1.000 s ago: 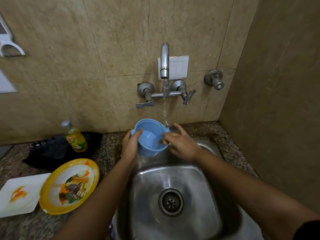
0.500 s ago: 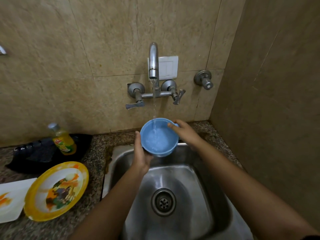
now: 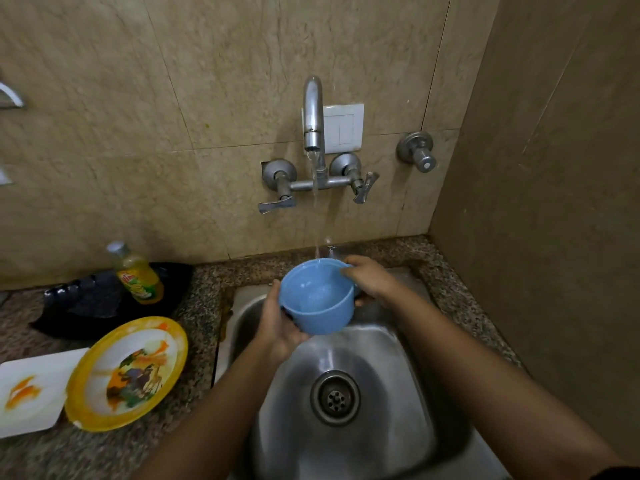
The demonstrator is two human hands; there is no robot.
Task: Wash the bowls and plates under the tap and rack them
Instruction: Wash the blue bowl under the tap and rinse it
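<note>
Left hand (image 3: 277, 327) fingers curl under the round light-blue plastic bowl (image 3: 317, 303). Right hand (image 3: 369, 280) fingers hook over its far-right rim. The bowl is held tilted above the steel sink (image 3: 398, 393), under the running chrome wall tap (image 3: 313, 112).

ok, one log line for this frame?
step: rinse blue bowl | left hand: holds bowl side | right hand: grips rim | tap: running | counter: yellow plate, white plate dirty
</note>
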